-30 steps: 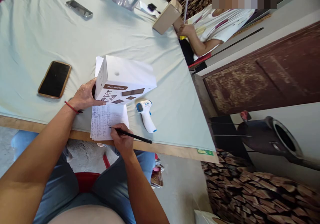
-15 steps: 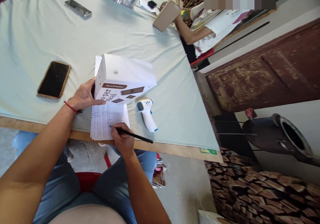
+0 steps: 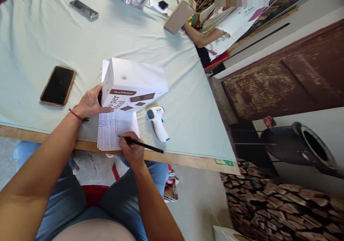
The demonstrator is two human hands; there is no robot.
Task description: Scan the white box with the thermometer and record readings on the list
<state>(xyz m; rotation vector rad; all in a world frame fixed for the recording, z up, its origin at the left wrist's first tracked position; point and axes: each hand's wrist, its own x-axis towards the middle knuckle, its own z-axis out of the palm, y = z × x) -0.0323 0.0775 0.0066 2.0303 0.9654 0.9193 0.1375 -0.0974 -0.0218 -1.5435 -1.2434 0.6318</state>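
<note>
Two grips: my right hand (image 3: 132, 149) pinches a black pen (image 3: 151, 147) at handwritten sheets (image 3: 127, 123) near the tablecloth (image 3: 192, 135) edge; my left hand (image 3: 90, 100) clasps the NutriMotion box (image 3: 137, 80) atop them, best pressed down against slipping.

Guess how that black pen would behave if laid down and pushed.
The black pen is slim, so probably light. Its straight barrel suggests it's stiff. It may roll, since it looks rounded, though the wrinkled cloth could stop it.
</note>
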